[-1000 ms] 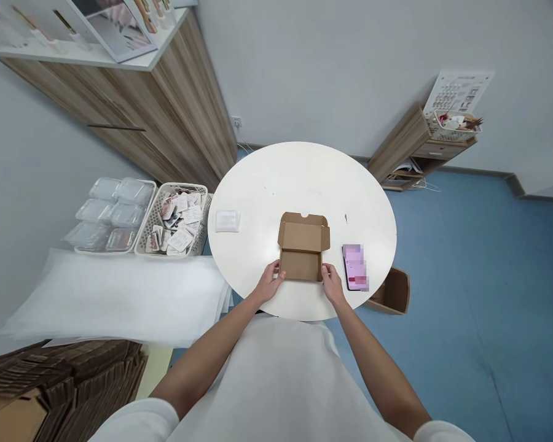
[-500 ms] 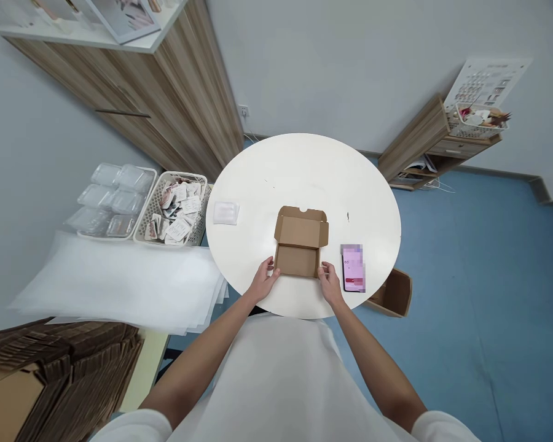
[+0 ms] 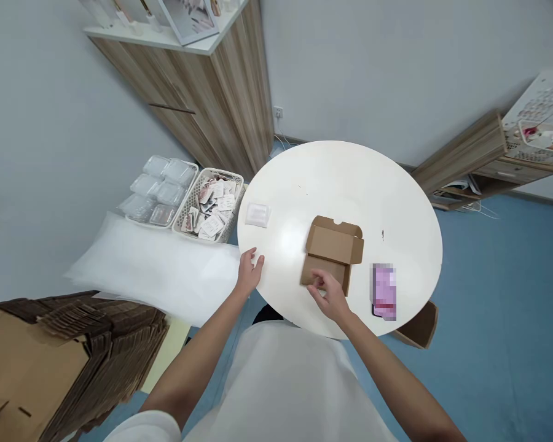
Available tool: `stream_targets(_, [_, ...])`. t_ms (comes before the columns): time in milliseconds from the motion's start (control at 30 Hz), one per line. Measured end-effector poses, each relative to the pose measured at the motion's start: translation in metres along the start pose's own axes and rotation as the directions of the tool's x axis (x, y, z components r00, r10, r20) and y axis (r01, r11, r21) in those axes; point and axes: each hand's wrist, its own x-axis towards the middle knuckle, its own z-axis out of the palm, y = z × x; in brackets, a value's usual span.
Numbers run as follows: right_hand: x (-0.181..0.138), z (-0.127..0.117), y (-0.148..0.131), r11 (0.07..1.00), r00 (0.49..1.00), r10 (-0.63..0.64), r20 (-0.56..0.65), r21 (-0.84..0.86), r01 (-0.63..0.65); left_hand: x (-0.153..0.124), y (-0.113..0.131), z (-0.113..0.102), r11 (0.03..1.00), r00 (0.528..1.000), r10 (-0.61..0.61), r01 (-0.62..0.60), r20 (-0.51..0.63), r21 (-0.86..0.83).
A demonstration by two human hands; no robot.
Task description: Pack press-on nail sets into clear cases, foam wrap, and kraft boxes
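An open brown cardboard box (image 3: pixel 334 244) rests on the round white table (image 3: pixel 396 196), its lid folded back away from me. Above the box's near part is my right hand (image 3: pixel 329 296), fingers curved and apart, holding nothing. My left hand (image 3: pixel 250 270) hovers by the table's left edge with thumb and fingers spread and nothing in them. Beyond it on the table lies a small stack of clear plastic sleeves (image 3: pixel 257 215). A phone (image 3: pixel 384 291) with a pink screen lies to the right of the box.
Left of the table, a white basket (image 3: pixel 179 228) holds cards; beside it another basket holds clear plastic packs (image 3: pixel 155 184). White translucent sheets (image 3: pixel 161 264) lie in front, with stacked flat cardboard (image 3: pixel 120 356) nearer. A brown bin (image 3: pixel 424 325) stands on the floor at right.
Both hands have let go of the box. My left hand has moved left to the table's edge, my right hand left over the box. The view has turned left.
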Motion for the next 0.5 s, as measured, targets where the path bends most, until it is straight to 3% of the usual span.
stream_targets(67, [0.029, 0.020, -0.019, 0.999, 0.998, 0.021, 0.054, 0.040, -0.023, 0.025, 0.000, -0.015, 1.000, 0.999, -0.016, 0.017, -0.030, 0.008])
stream_targets(200, [0.092, 0.065, -0.036, 0.966, 0.984, 0.177, 0.030, 0.186, -0.179, 0.076, 0.003, -0.035, 1.000, 0.999, -0.002, 0.003, -0.048, 0.012])
stream_targets(333, [0.149, 0.101, -0.031, 0.886, 0.943, 0.331, 0.023, 0.337, -0.319, 0.118, 0.004, -0.039, 1.000, 1.000, 0.009, -0.009, 0.000, -0.024])
stream_targets(500, [0.196, 0.124, -0.021, 0.828, 0.891, 0.450, -0.063, 0.403, -0.389, 0.150, 0.000, -0.034, 0.997, 0.997, -0.070, 0.071, 0.030, -0.010])
